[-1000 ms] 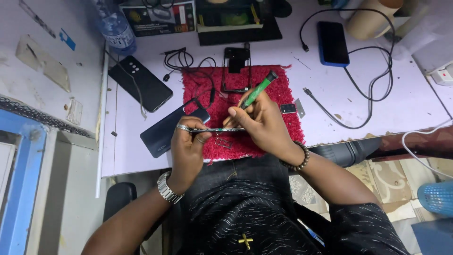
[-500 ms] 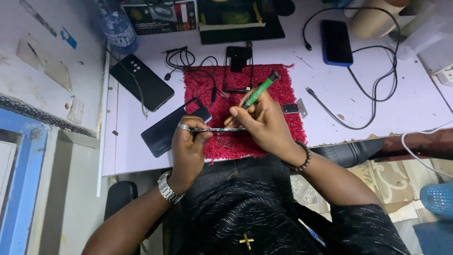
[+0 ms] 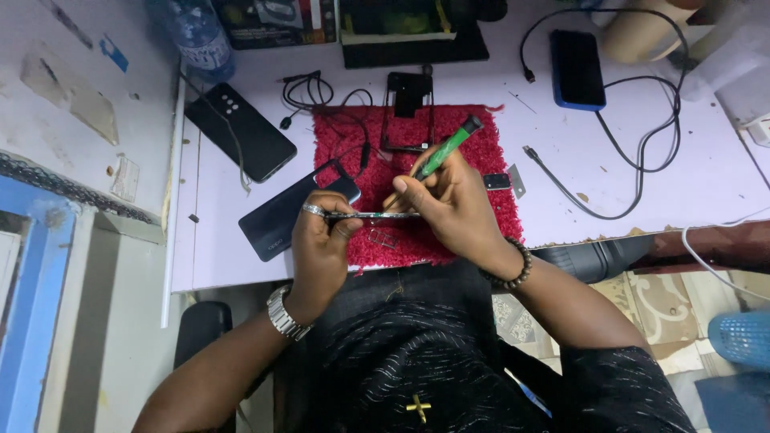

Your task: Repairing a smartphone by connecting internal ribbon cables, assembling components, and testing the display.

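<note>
Lying edge-on over the front part of a red shaggy mat [image 3: 449, 232], a thin flat device with a metal rim [image 3: 373, 215] is held between both hands above the pale lilac tabletop [image 3: 666, 180]. The left hand [image 3: 321, 240], with a ring on one finger and a metal watch at the wrist, is closed around the device's left end, its fingers clamped on the rim. The right hand [image 3: 453, 204], with a dark bead bracelet at the wrist, is wrapped with its fingers shut around a green-handled screwdriver [image 3: 445, 148], whose handle slants up to the right while its tip is hidden near the device's edge. A small metal tray [image 3: 381, 238] is seen on the mat just below the device. A dark phone lying face down [image 3: 293, 212] is placed beside the left hand, another black phone [image 3: 239, 132] farther left, and a blue-edged phone [image 3: 577, 68] well apart at the upper right, near looping black cables [image 3: 634, 152].
</note>
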